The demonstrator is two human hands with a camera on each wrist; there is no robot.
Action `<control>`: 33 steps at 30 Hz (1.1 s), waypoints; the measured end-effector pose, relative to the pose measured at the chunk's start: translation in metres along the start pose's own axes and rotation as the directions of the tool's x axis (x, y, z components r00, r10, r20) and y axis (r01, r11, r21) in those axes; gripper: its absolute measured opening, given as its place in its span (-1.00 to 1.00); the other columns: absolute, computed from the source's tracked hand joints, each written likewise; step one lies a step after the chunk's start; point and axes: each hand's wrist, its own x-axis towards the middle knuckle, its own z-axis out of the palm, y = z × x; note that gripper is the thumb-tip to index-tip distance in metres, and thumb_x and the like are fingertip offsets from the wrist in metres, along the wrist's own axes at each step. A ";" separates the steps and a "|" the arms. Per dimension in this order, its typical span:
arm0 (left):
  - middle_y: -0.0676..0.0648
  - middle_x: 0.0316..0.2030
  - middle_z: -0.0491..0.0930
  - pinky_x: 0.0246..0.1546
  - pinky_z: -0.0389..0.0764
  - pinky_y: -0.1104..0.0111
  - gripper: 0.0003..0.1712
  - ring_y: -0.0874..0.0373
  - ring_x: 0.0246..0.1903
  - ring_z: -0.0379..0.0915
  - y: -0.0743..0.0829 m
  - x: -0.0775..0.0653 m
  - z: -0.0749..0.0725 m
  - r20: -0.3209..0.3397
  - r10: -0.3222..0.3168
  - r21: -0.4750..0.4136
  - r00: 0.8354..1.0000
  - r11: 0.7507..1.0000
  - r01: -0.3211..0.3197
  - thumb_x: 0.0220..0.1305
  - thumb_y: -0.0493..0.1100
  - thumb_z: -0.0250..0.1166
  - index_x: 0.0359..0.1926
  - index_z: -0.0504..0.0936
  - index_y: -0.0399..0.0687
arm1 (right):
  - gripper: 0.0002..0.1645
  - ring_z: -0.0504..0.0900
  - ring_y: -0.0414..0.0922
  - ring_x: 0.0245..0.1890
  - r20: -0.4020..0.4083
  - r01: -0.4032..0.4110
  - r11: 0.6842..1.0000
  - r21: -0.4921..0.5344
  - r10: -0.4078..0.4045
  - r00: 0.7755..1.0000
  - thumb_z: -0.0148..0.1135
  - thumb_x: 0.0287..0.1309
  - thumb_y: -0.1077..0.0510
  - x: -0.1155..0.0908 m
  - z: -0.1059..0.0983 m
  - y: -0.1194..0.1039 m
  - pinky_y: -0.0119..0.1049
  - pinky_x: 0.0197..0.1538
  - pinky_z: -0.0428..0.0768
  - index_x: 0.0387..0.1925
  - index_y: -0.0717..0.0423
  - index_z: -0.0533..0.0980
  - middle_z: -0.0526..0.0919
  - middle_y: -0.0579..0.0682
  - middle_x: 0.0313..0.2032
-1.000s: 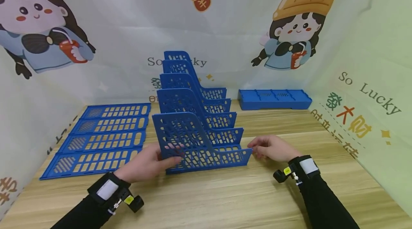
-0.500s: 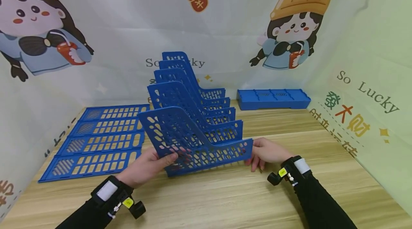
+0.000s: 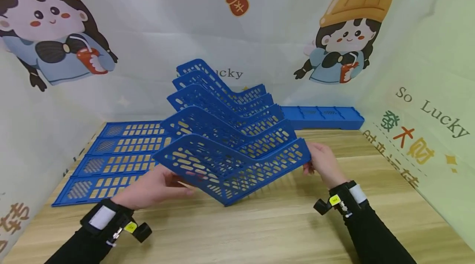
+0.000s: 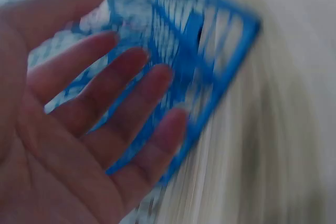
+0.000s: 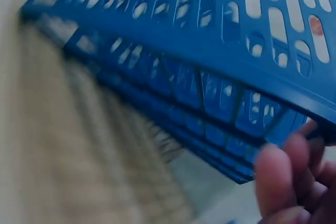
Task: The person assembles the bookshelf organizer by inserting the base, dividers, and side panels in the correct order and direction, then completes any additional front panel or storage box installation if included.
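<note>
A blue plastic file rack [image 3: 265, 165] with several perforated dividers stands tilted over the table, its right end raised and a lower corner close to the wood. My right hand [image 3: 323, 161] holds the raised right end, fingers curled at its edge; the right wrist view shows the fingertips [image 5: 275, 174] by the underside. At the left, my left hand [image 3: 157, 187] is beside the rack's back, thumb in front and some fingers behind the tilted panel. Its fingers look spread and relaxed in the left wrist view, where the rack [image 4: 220, 77] is blurred.
Several flat blue slotted panels [image 3: 81, 189] lie side by side on the wooden table [image 3: 259, 231] at the left. A long blue base piece [image 3: 326, 119] sits at the back right, partly overlapped by the rack. A printed cloth [image 3: 156, 49] hangs behind.
The rack has tipped from upright, its right end rising and its top leaning left. My right hand has come up with that end; the left hand has loosened and shifted left.
</note>
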 end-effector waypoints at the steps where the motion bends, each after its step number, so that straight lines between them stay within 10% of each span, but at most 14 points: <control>1: -0.24 0.16 0.78 -0.04 0.76 0.39 -0.38 -0.03 0.06 0.77 -0.003 -0.004 -0.007 -0.004 -0.007 0.023 1.000 1.000 0.007 0.56 -0.09 0.41 0.52 0.52 -0.13 | -0.46 0.60 -0.21 -0.68 -0.032 0.013 0.999 0.036 -0.011 0.999 0.00 0.71 -0.03 -0.001 -0.004 -0.004 -0.35 -0.52 0.50 -0.48 -0.03 0.61 0.58 -0.15 -0.68; 6: -0.24 -0.01 0.79 -0.43 0.50 0.41 -0.50 0.17 -0.38 0.61 -0.021 -0.024 -0.043 -0.175 -0.068 0.286 0.982 0.951 0.117 0.66 0.04 0.28 0.43 0.66 -0.08 | -0.45 0.52 -0.24 -0.75 -0.128 0.099 0.991 0.091 -0.087 0.988 0.00 0.69 0.04 -0.007 -0.023 -0.027 -0.37 -0.58 0.47 -0.52 -0.17 0.66 0.61 -0.21 -0.69; 11: -0.34 0.43 0.59 0.11 0.75 -0.07 -0.42 -0.29 0.31 0.62 -0.042 -0.034 -0.074 -0.306 -0.030 0.486 0.951 0.855 0.183 0.73 0.09 0.16 0.51 0.57 -0.17 | -0.54 0.52 -0.23 -0.75 -0.168 0.152 0.988 0.022 -0.146 0.975 0.06 0.69 0.01 -0.010 -0.036 -0.046 -0.34 -0.58 0.53 -0.39 -0.16 0.72 0.70 -0.24 -0.63; 25: -0.79 0.50 0.14 0.38 0.27 -0.59 -0.10 -0.83 0.48 0.03 -0.083 -0.028 -0.089 -0.279 -0.174 0.660 0.944 0.680 0.320 0.60 0.13 0.30 0.61 0.30 -0.44 | -0.37 0.59 -0.13 -0.65 -0.206 0.269 0.927 -0.263 -0.326 0.923 0.09 0.69 -0.07 -0.027 -0.032 -0.090 -0.28 -0.55 0.61 -0.56 0.17 0.51 0.64 -0.23 -0.62; 33: -0.81 0.49 0.13 0.33 0.30 -0.61 -0.13 -0.88 0.47 -0.02 -0.073 -0.030 -0.077 -0.252 -0.203 0.672 0.946 0.667 0.322 0.61 0.11 0.30 0.60 0.33 -0.44 | -0.35 0.49 -0.07 -0.71 -0.202 0.287 0.895 -0.341 -0.368 0.908 0.14 0.67 -0.07 -0.040 -0.030 -0.101 -0.25 -0.56 0.59 -0.58 0.22 0.43 0.43 -0.16 -0.72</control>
